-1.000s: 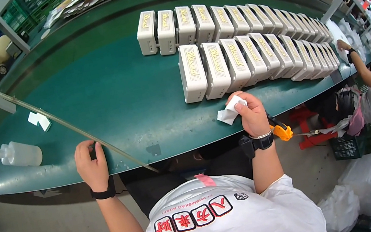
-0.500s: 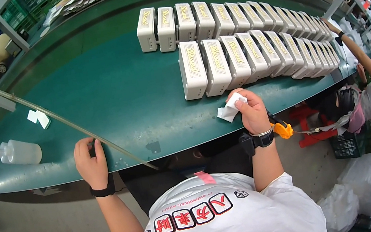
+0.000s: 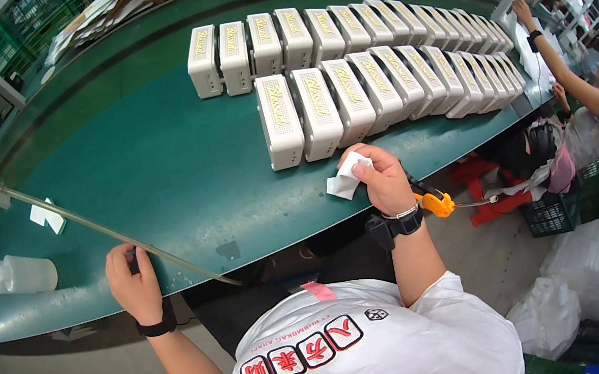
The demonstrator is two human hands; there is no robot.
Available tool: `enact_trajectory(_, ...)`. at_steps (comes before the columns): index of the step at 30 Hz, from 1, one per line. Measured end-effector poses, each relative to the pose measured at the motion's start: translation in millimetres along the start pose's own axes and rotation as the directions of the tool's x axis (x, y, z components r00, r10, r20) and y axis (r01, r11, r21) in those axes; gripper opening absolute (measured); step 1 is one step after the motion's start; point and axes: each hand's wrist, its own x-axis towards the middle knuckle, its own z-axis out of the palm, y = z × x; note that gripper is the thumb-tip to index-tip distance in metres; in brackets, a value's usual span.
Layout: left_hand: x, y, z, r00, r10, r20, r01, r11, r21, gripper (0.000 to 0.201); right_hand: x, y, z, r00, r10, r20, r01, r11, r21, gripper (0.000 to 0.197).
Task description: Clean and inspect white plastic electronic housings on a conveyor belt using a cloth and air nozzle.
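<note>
My right hand (image 3: 389, 185) pinches a crumpled white wipe (image 3: 346, 179) between thumb and fingers, just above the green bench top (image 3: 153, 173). Close in front of it stand two rows of white box-shaped devices with yellow lettering on their tops; the nearest device (image 3: 282, 122) is at the left end of the front row. My left hand (image 3: 135, 288) rests at the bench's near edge, fingers curled. Something small and dark shows between its thumb and fingers, too hidden to name. A thin pale rod (image 3: 107, 230) slants across the bench beside this hand.
At the left are a clear squeeze bottle (image 3: 25, 274) and folded white wipes (image 3: 47, 217). A co-worker (image 3: 583, 113) at the right reaches an arm toward a metal post. An orange-handled tool (image 3: 437, 203) hangs by my right wrist. Cardboard and papers lie along the far side.
The whole view has shifted, so the devices sit further left in it. My hands keep nearly the same pose, the wipe still in the right one. The co-worker's arm has risen.
</note>
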Motion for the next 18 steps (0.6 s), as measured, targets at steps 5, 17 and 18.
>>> enact_trajectory(5,0.2,0.0,-1.4,1.000,0.011,0.009,-0.011,1.000,0.000,0.011,0.1,-0.5,-0.6,1.000,-0.009,0.016,0.009,1.000,0.008,0.013)
enact_trajectory(17,0.5,-1.3,-0.6,1.000,0.002,0.013,-0.002,1.000,-0.003,0.013,-0.1,0.3,-2.5,1.000,0.016,0.014,-0.016,1.000,-0.005,0.013)
enact_trajectory(18,0.3,-1.2,-0.7,1.000,0.003,0.012,-0.002,1.000,-0.005,0.013,-0.1,0.2,-2.4,1.000,0.016,0.014,-0.016,1.000,0.002,0.013)
